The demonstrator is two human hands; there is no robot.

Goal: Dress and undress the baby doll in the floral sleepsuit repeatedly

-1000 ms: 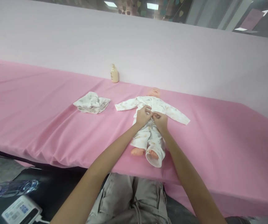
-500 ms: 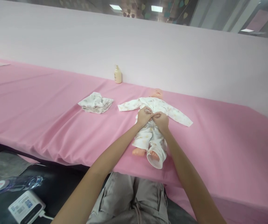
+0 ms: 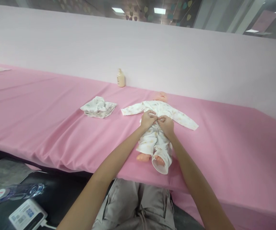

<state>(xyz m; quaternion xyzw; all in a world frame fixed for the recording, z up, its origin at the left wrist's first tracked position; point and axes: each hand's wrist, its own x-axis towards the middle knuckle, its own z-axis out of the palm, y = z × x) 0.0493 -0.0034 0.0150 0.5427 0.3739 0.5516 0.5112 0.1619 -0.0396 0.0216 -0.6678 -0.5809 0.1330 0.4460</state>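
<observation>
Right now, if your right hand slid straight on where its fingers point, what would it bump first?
Probably the left hand: the right hand points toward it over the white clothes, though depth is unclear.

A baby doll lies face up on the pink cloth, its head near the cloth's far edge, its bare feet toward the near edge. It wears a white outfit with a small scattered print, sleeves spread wide across the cloth, one trouser cuff gaping around a foot.
</observation>
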